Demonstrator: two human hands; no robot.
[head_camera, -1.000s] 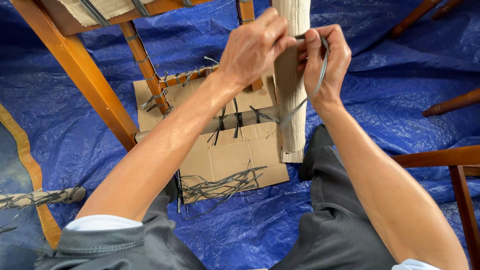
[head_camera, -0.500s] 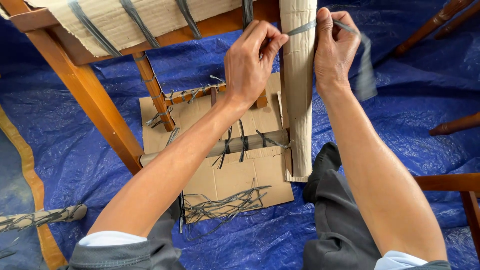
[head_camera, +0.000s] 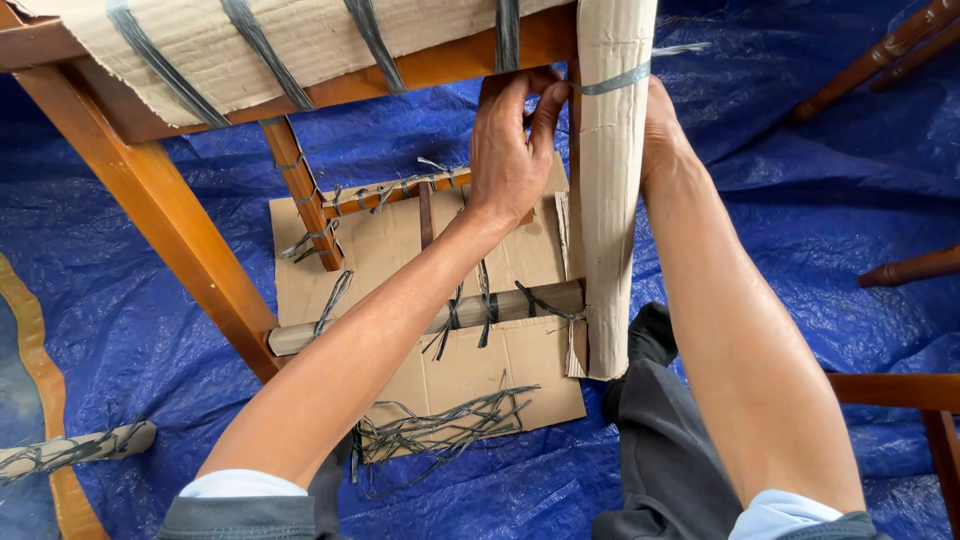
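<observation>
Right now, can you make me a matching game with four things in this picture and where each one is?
Things:
1. left hand
2. right hand
3. grey strap
4. loose grey strings

Places:
A. lying on the flat cardboard on the blue tarp
B. wrapped around the cardboard-covered chair leg
C. behind the cardboard-covered chair leg, mostly hidden
D. on the near side of that leg, fingers at the strap, under the wooden rail

Pairs: 1-D, 2-C, 3-B, 4-A

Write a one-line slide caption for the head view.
Left hand and right hand hold a grey strap around a cardboard-wrapped chair leg above a blue tarp.
</observation>
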